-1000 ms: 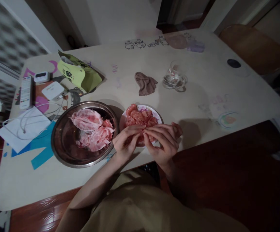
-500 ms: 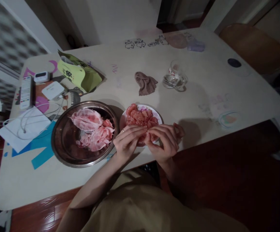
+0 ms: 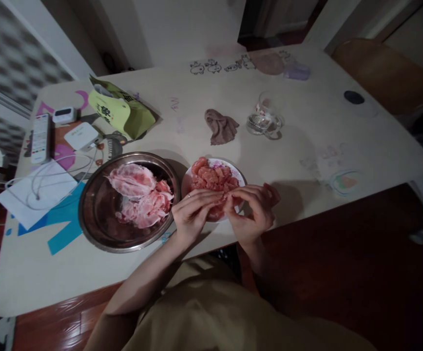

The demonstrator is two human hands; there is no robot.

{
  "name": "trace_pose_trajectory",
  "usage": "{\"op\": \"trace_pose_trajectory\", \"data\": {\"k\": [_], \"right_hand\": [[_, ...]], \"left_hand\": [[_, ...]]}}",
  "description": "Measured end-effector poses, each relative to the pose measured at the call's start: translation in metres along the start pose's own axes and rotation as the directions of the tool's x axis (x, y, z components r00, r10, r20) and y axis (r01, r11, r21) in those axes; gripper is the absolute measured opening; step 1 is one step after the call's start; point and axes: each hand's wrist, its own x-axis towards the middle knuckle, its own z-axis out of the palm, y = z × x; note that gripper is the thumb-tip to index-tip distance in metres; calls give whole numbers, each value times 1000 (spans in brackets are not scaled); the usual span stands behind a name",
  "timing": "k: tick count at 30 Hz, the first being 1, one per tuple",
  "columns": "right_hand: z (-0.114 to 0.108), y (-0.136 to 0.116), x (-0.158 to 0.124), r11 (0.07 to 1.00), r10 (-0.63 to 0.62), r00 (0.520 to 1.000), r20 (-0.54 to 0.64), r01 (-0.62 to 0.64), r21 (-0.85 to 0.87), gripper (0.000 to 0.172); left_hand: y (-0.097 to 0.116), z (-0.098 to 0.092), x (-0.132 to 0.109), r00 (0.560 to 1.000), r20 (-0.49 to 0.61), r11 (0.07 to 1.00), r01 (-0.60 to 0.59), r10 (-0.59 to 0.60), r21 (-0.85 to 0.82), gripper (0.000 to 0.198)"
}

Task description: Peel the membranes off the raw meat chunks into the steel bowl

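Note:
My left hand [image 3: 190, 213] and my right hand [image 3: 252, 210] meet over the near edge of a small white plate [image 3: 239, 176] heaped with pink fruit flesh [image 3: 211, 179]. Both hands pinch one pink fruit segment [image 3: 218, 208] between their fingertips, partly hidden by the fingers. A ring shows on my left hand. To the left stands a round metal bowl [image 3: 98, 209] holding pale pink peel and membrane scraps [image 3: 140, 195].
On the pale table [image 3: 306, 146] lie a crumpled brown cloth [image 3: 220, 126], a glass mug [image 3: 264, 118], a green bag [image 3: 118, 111], a remote [image 3: 40, 137], white devices, cables and paper [image 3: 38, 192] at the left. A wooden chair [image 3: 383, 70] stands at the far right.
My right hand's fingers have curled in and shifted slightly right, pulling at the segment; my left hand stays almost in place. The view has shifted a little.

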Motion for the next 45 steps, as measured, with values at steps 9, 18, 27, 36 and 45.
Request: {"op": "trace_pose_trajectory", "data": {"k": [9, 18, 27, 36, 45], "right_hand": [[1, 4, 1, 1000, 10, 1000, -12, -10, -22, 8], [-2, 10, 2, 998, 50, 999, 8, -50, 29, 7], [-1, 14, -2, 993, 89, 994, 70, -95, 75, 7], [-2, 8, -2, 991, 85, 986, 141, -99, 95, 8], [-4, 2, 1, 982, 93, 980, 175, -119, 148, 11]], "left_hand": [[-1, 1, 0, 1000, -13, 1000, 22, -22, 16, 19], [-6, 0, 4, 997, 77, 975, -2, -15, 220, 25], [-2, 1, 4, 986, 166, 941, -68, 13, 330, 31], [-3, -2, 1, 992, 112, 931, -94, 57, 353, 31], [-2, -1, 1, 993, 100, 922, -95, 62, 375, 23]]}}
